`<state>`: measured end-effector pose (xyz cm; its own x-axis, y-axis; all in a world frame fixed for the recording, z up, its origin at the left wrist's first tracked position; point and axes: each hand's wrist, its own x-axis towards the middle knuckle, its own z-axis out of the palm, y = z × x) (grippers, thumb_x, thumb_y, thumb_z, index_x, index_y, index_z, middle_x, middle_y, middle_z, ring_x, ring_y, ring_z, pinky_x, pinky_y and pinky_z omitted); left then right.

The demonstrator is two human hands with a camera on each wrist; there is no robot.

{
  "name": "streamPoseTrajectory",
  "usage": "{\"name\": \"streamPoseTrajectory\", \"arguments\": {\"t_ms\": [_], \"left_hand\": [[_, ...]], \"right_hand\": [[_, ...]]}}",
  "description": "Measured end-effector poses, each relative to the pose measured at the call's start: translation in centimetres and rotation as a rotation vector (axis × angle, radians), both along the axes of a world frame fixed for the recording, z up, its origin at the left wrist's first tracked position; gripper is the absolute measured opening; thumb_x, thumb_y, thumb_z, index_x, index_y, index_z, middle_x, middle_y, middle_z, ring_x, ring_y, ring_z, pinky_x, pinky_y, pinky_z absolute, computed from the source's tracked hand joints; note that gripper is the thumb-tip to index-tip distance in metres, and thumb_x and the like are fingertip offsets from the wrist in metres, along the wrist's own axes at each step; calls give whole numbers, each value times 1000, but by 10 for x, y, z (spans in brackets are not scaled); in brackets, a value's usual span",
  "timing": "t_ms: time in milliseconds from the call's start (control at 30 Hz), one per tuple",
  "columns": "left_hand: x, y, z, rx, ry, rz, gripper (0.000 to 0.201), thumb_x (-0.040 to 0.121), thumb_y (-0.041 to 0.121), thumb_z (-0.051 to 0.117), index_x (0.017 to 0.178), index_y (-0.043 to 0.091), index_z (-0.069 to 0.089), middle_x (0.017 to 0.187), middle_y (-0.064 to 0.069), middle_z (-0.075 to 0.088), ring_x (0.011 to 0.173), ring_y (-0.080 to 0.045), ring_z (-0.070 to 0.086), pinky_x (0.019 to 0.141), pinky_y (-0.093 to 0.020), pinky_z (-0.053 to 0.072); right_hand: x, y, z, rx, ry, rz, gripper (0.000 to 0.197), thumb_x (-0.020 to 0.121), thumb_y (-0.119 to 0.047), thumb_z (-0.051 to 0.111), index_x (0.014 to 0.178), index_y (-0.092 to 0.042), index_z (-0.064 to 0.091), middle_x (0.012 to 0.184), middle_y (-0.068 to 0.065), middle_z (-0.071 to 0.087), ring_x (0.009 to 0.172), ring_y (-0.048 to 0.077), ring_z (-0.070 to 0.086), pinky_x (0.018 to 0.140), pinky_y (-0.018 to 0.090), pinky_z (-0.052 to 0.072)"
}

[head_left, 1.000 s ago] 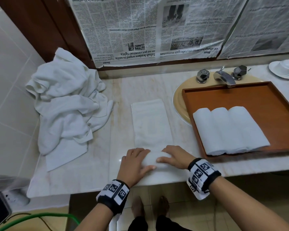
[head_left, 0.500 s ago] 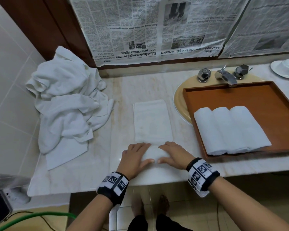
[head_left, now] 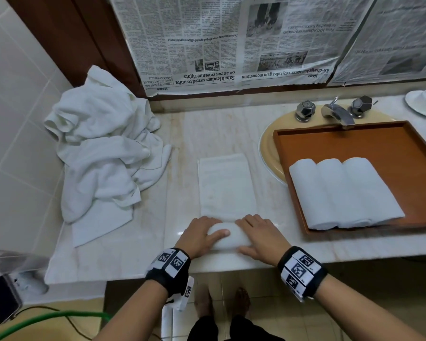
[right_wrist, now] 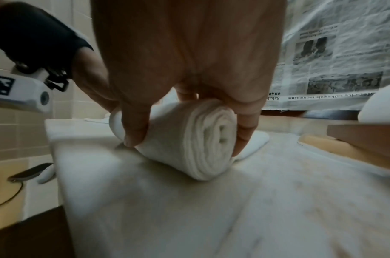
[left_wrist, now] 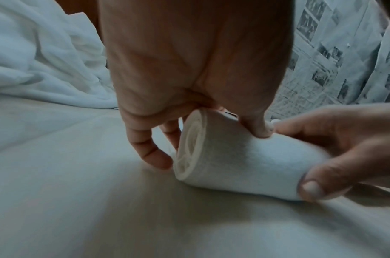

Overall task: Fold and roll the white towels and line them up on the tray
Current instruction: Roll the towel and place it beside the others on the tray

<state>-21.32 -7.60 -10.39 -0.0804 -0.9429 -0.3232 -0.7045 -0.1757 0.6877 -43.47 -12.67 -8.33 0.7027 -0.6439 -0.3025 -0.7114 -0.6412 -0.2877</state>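
3 rolled towels point(head_left: 346, 193) already lie side by side, touching, on the left part of the brown tray point(head_left: 403, 153), which sits over the basin. Towel no. 4 point(head_left: 225, 183) is in hand: a folded strip flat on the marble surface point(head_left: 123, 244), with its near end wound into a roll point(head_left: 228, 238) at the front edge. My left hand point(head_left: 198, 238) curls over the left end of the roll, thumb lying on top, fingers wrapped down the far side; the left wrist view shows the spiral end face point(left_wrist: 189, 148) with several layers. My right hand point(head_left: 258, 238) grips the right end the same way, thumb on the near side, fingers over the far side point(right_wrist: 244, 132). Both hands are therefore closed around the roll, not flat on it. Judgement: roll roughly 1/3 formed, since most of the strip is flat beyond my fingers. Left to do for this towel: finish winding, carry it to the tray, set it against the 3rd roll. Beyond that, a heap of unfolded white towels point(head_left: 103, 148) waits at the left by the tiled wall; count not readable from the pile. Tray has bare room to the right and behind the row. Estimate: task under half done.
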Motion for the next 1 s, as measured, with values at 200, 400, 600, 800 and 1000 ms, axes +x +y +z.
{"name": "streamPoseTrajectory", "arguments": {"t_ms": [200, 400, 600, 800, 1000], "left_hand": [[-3, 19, 8, -202, -281, -104, 79, 77, 83, 41, 141, 36, 48, 140, 13, 43, 127, -14, 36, 97, -40, 40], [-8, 28, 0, -145, -293, -78, 84, 76, 85, 35, 142, 35, 48, 138, 12, 46, 126, -15, 38, 98, -36, 40], [-4, 14, 1, -2, -105, 25, 90, 70, 88, 35, 142, 35, 48, 139, 11, 48, 126, -16, 40, 107, -37, 36], [-13, 22, 7, -222, -399, -33, 74, 85, 78, 26, 146, 39, 40, 145, 12, 38, 128, -18, 34, 94, -40, 43], [-3, 6, 1, -51, -142, 40, 83, 79, 84, 26, 144, 35, 45, 140, 8, 49, 130, -18, 40, 106, -40, 39]], "right_hand": [[4, -25, 11, 392, -24, -137, 57, 83, -54, 67, 129, -21, 57, 120, 3, 45, 114, 21, 39, 98, 38, 38], [2, -16, 21, 229, 11, -88, 62, 84, -56, 64, 138, -29, 48, 125, -3, 44, 117, 19, 40, 98, 38, 35], [6, 1, 4, -65, -110, -53, 60, 83, -41, 67, 137, -22, 50, 130, 2, 52, 119, 25, 48, 104, 43, 35], [16, -41, 23, 442, -77, -176, 54, 77, -49, 76, 122, -21, 65, 118, -2, 61, 108, 18, 53, 95, 34, 42], [13, -35, 23, 255, -156, -144, 55, 90, -54, 60, 132, -18, 58, 130, 0, 60, 117, 20, 53, 99, 36, 41]]}}
